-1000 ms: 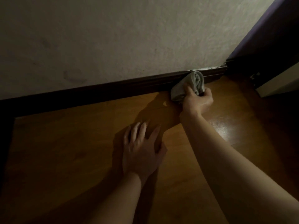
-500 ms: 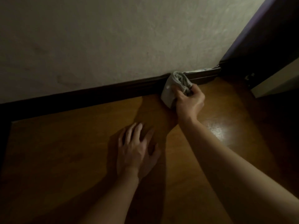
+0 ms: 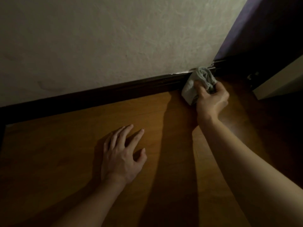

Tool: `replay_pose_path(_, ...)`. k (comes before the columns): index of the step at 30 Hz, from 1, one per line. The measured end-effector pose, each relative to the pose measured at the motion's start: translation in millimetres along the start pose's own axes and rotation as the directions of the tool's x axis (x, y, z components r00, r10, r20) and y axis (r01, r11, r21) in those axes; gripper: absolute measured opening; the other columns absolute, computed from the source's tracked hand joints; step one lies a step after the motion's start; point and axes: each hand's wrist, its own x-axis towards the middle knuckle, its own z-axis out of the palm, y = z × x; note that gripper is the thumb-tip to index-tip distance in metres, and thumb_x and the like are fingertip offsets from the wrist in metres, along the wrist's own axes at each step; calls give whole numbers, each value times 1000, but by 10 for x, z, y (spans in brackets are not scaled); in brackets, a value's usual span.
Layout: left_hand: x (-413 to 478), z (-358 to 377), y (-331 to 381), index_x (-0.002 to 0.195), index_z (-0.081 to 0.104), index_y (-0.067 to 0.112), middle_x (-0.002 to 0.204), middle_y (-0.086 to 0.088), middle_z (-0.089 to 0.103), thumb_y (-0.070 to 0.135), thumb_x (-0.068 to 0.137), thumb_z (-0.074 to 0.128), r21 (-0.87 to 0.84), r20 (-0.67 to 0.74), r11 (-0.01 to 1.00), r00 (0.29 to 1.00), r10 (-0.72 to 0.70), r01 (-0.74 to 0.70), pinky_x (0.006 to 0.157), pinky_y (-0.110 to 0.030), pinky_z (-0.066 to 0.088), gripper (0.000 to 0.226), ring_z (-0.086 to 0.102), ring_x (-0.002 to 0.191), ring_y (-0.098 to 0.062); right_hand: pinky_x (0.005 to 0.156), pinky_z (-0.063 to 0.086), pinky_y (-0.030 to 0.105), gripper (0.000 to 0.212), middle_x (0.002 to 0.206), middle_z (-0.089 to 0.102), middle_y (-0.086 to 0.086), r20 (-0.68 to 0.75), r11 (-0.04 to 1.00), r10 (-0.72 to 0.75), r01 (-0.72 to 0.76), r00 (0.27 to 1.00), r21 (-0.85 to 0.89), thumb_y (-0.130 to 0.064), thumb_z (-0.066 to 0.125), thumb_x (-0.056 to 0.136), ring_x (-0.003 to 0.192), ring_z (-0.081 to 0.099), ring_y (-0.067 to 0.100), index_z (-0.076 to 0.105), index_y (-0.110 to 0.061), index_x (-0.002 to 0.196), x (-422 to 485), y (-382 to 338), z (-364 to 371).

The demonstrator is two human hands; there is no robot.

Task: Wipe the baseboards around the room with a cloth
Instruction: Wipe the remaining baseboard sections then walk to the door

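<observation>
Pressing the cloth (image 3: 191,90) against the baseboard (image 3: 114,94) at the upper right of the frame, right hand (image 3: 212,102) just below it. Resting the left hand (image 3: 121,154) on the floor (image 3: 57,153) at lower centre, well apart from both. Facing the wall (image 3: 114,38) above the baseboard.

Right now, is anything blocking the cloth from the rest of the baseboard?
Nothing visible. The right hand holds the cloth against the baseboard; the left hand rests on the wooden floor, apart from it.
</observation>
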Motion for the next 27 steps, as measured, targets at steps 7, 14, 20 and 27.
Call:
replay_pose_path(7,-11,-10,19,146,46,46,155,5,40,60,88,36,24,-7,1000,1000,1,-1,111,-58,36,60,34,143,-23,82,59,39,27,98,72,-10,150,990,-86,101,985,-97,-40,78,79,91,67,5,72,-30,104,95,39,-45)
replay_pose_path(14,-5,-17,27,143,52,42,151,2,45,58,88,39,19,-36,1000,999,9,-8,103,-60,39,59,39,139,-27,87,59,31,22,86,65,-22,65,1000,-7,9,998,-29,-34,81,80,86,65,-5,65,-38,95,423,7,-295)
replay_pose_path(20,5,1,39,142,54,41,150,0,46,57,87,39,22,-36,1000,999,9,-8,103,-62,39,60,39,138,-28,83,57,24,17,83,63,-20,-86,999,50,-52,995,-14,-33,78,83,82,63,-4,69,-31,96,424,66,-270)
replay_pose_path(27,13,-4,47,143,52,42,151,1,45,58,87,38,13,-26,1000,1000,14,-13,104,-62,38,60,38,139,-28,72,53,17,12,80,66,-14,-150,984,159,-143,976,108,-16,74,84,75,64,1,67,-24,90,150,68,3)
